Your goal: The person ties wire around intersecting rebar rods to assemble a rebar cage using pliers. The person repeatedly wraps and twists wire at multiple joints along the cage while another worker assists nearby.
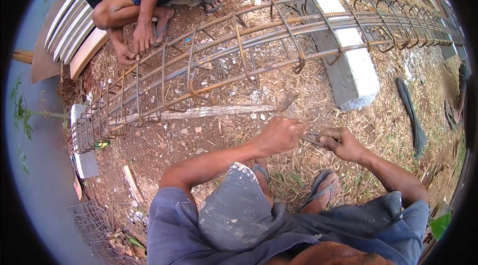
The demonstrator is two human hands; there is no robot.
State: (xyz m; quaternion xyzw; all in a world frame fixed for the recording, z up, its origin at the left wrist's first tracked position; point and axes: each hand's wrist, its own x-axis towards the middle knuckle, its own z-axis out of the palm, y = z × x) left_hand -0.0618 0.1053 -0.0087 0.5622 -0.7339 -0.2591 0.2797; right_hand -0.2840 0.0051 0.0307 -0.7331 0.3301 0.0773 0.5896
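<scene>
In front of my body, my right hand (343, 144) is closed in a pinch on a short, dark, looped metal piece (312, 138). Whether it is a tool or bent wire I cannot tell. My left hand (281, 135) is curled with its fingertips at the other end of that piece. Beyond both hands a long rebar cage (219, 82) of rusty bars and square stirrups runs from lower left to upper right. Neither hand touches the cage. At its left part another person's hands (132, 48) work close to a bar.
A white and grey block (343, 61) supports the cage, and another pale block (84, 158) stands under its left end. A dark wire bundle (412, 115) lies at the right. A weathered wooden strip (219, 112) rests below the cage. Curved boards (74, 26) lean at the upper left.
</scene>
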